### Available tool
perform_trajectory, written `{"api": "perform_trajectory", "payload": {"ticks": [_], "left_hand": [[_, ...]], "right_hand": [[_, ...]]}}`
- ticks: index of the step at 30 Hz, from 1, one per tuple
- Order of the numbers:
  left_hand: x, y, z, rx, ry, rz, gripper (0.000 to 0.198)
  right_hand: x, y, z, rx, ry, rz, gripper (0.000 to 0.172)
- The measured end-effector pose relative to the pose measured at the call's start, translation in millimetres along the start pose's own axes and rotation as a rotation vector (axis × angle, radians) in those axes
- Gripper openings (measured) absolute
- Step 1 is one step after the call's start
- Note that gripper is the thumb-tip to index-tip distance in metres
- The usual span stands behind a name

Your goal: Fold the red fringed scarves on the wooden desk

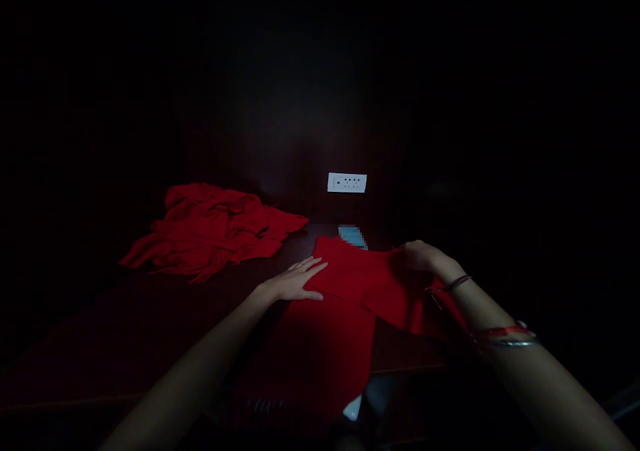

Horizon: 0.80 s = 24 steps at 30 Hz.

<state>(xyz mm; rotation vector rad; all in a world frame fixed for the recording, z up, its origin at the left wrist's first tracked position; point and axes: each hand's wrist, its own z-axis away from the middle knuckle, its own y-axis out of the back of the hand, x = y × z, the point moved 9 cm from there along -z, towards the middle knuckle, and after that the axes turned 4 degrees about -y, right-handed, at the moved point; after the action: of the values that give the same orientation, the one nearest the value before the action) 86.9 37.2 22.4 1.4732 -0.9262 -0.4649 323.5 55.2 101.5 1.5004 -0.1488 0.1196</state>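
Note:
A red fringed scarf (330, 344) lies across the dark table, one end hanging over the near edge with its fringe down. Its other part turns off to the right. My left hand (295, 281) rests flat on the scarf's left side near the bend, fingers spread. At the scarf's far right edge, my right hand (425, 258) is closed on the cloth, its fingertips partly hidden. Bracelets circle my right wrist.
A crumpled heap of red fringed cloth (225, 228) lies at the back left of the table (100, 344). Behind the scarf is a blurred pale blue item (352, 236). A white socket plate (347, 182) sits on the dark wall. The surroundings are very dim.

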Motion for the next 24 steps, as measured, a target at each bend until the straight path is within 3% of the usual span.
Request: {"api": "perform_trajectory", "payload": {"ticks": [2,5,10,13,17,20,22,24], "left_hand": [[-1.6,0.1,-1.0,0.003,0.011,-0.011,0.067],[-3.7,0.0,-3.4,0.016,0.030,-0.019,0.055],[-6.9,-13.3,3.9,-0.110,0.087,-0.067,0.059],[-9.8,-6.5,19.6,-0.110,0.167,-0.120,0.063],[-12.6,16.8,28.4,-0.062,0.263,-0.161,0.060],[-17.6,35.9,13.8,0.102,0.272,-0.193,0.052],[-27.7,36.2,2.6,0.178,0.277,-0.202,0.050],[-43.7,23.4,-4.8,0.155,0.306,-0.152,0.052]], "right_hand": [[-14.9,-5.2,0.0,0.002,0.010,0.020,0.029],[-51.8,-7.1,-5.5,0.115,0.104,-0.057,0.037],[-90.3,-43.7,-19.5,0.057,0.180,-0.132,0.047],[-107.1,-52.9,-21.2,0.104,0.244,-0.160,0.051],[-136.3,-45.3,-20.4,0.153,0.351,-0.224,0.054],[-150.7,-35.4,-21.7,0.212,0.366,-0.261,0.051],[-149.4,-29.0,-23.0,0.281,0.336,-0.283,0.047],[-138.3,-23.7,-24.6,0.328,0.289,-0.316,0.043]]}}
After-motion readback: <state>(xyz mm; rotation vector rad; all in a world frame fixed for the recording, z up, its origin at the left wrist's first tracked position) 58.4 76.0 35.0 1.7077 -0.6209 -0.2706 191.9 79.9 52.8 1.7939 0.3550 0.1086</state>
